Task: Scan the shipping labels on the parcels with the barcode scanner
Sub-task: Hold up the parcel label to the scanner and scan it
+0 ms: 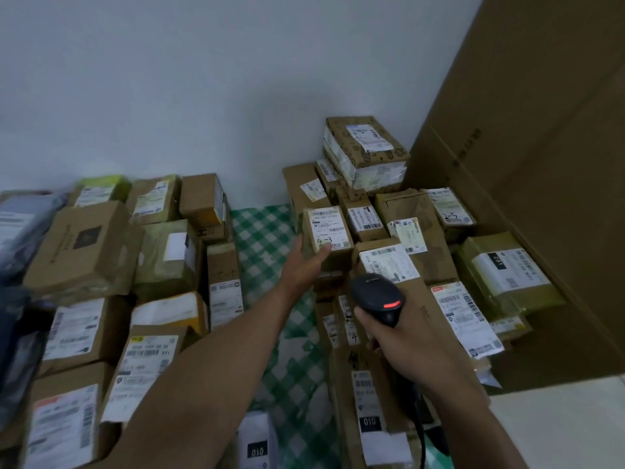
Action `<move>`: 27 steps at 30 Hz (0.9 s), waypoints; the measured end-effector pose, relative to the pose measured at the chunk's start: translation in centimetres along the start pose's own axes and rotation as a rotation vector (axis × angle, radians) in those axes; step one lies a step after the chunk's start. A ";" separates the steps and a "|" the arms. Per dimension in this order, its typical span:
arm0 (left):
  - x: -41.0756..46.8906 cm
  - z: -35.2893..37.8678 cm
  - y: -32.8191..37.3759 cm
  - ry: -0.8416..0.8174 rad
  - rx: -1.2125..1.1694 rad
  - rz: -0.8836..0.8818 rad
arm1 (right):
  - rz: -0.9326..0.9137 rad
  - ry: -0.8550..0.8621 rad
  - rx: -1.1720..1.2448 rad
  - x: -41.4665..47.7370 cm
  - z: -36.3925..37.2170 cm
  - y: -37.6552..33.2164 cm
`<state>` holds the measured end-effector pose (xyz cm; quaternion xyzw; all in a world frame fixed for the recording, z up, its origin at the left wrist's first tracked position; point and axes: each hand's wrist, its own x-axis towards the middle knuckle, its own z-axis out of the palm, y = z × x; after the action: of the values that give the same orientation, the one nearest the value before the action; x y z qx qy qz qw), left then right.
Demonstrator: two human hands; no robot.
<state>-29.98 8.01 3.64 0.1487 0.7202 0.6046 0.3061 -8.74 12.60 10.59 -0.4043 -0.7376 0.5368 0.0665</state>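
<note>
My left hand [306,262] is out on the small parcel [308,228], thumb laid over the lower edge of its shipping label [329,228] and the other fingers round its left side. My right hand [406,343] is wrapped round the handle of the barcode scanner [375,296]. The scanner's head points up the heap towards that label, and a red light shows on its back. The parcel sits high on the right-hand heap of boxes, just beside the strip of green checked cloth [267,231]. I judge it a light, stiff little carton, easy to manage one-handed. I'd hold it by the side walls, since my thumb lies close to the print and could mask a code. The tape may be slick, and neighbouring boxes could slide if I lift it
</note>
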 end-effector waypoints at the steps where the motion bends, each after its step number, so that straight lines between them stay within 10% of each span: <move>1: -0.9 -0.4 0.2 0.016 0.001 0.000 | -0.009 -0.014 -0.003 0.0 0.3 0.0; 18: -20.8 -16.7 -5.1 0.776 0.727 0.189 | -0.133 -0.399 -0.031 -2.6 10.0 -2.6; 22: -21.5 -20.2 -6.2 0.688 0.642 -0.208 | -0.158 -0.478 -0.037 -3.6 11.6 -3.2; 27: -22.0 -20.6 -6.7 0.603 0.430 -0.289 | -0.196 -0.476 -0.098 -4.6 12.8 -3.2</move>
<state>-24.85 -22.39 4.61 -0.0780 0.9014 0.4073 0.1248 -14.18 -0.27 9.55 -0.1961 -0.7932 0.5714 -0.0769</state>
